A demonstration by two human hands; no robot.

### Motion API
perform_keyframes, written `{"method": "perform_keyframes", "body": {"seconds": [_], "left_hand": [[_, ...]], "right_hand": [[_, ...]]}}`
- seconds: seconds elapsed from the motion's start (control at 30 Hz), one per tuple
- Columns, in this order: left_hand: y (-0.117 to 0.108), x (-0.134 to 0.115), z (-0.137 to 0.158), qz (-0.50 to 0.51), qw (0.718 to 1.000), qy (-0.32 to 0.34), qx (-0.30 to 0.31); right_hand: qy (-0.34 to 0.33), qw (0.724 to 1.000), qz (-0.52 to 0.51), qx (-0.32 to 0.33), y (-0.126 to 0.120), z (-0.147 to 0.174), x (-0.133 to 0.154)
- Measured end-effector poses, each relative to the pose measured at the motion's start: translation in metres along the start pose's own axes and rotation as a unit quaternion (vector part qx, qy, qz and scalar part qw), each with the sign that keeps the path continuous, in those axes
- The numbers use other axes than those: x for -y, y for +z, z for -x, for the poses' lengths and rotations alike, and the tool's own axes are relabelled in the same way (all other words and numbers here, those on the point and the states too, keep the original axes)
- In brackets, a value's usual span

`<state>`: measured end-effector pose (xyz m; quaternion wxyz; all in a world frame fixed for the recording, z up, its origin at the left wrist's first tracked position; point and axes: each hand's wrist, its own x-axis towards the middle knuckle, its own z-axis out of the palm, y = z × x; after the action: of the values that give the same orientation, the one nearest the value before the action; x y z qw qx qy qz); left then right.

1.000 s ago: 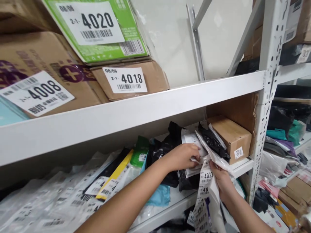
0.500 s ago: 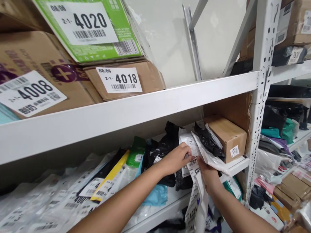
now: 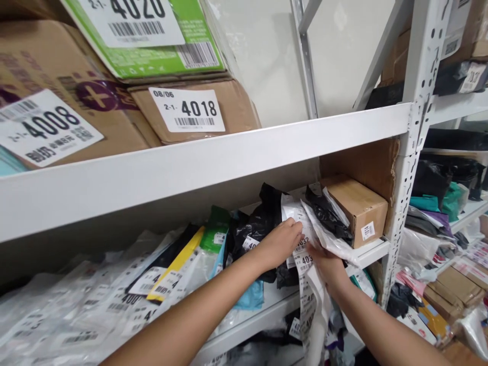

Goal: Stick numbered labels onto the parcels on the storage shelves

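My left hand [image 3: 281, 245] is closed, its fingertips pinched at the upper part of a strip of printed number labels [image 3: 306, 263]. From the other side my right hand [image 3: 327, 267] grips the same strip; some of its fingers are hidden. The strip hangs down in front of the lower shelf edge, one label reading 4032. Right behind the hands is a white plastic mailer bag [image 3: 292, 207]. A black plastic parcel [image 3: 328, 219] lies above my right hand, beside a brown carton [image 3: 356, 206]. Black bagged parcels [image 3: 259, 223] sit behind my left hand.
Labelled boxes, including a carton marked 4018 [image 3: 194, 109], stand on the upper shelf, whose white beam [image 3: 213, 157] crosses above my hands. Bagged parcels [image 3: 87, 300] fill the lower shelf at left. A perforated metal post [image 3: 414, 137] rises at right, with more loaded shelves beyond.
The view has tilted slightly downward, so the upper boxes sit higher in the picture. Both hands stay at the label strip, with only small finger movement. The strip's hanging end has swung slightly right.
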<state>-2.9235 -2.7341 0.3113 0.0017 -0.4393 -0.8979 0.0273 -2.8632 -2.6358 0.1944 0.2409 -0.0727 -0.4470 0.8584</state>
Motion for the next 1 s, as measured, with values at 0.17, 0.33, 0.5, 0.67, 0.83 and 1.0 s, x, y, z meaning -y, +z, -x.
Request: {"method": "perform_keyframes", "body": {"seconds": [0.17, 0.33, 0.5, 0.67, 0.83, 1.0], "left_hand": [[0.004, -0.005, -0.004, -0.069, 0.998, -0.007, 0.01], [0.008, -0.005, -0.003, -0.093, 0.996, -0.002, -0.002], [0.014, -0.008, -0.001, -0.105, 0.993, 0.032, -0.035], [0.011, -0.01, 0.004, 0.014, 0.998, -0.041, -0.054], [-0.007, -0.006, 0.009, 0.061, 0.973, 0.161, -0.151], [-0.021, -0.006, 0.004, 0.246, 0.935, 0.25, 0.061]], "right_hand": [[0.046, 0.999, -0.003, -0.023, 0.001, 0.008, 0.01], [0.084, 0.995, -0.039, 0.047, -0.003, 0.021, 0.021], [0.148, 0.988, -0.018, 0.032, -0.025, 0.045, 0.015], [0.063, 0.995, 0.076, -0.005, -0.063, 0.071, 0.002], [0.019, 0.999, 0.038, -0.013, -0.075, 0.068, 0.022], [0.042, 0.997, -0.012, 0.056, -0.057, 0.049, 0.038]]}}
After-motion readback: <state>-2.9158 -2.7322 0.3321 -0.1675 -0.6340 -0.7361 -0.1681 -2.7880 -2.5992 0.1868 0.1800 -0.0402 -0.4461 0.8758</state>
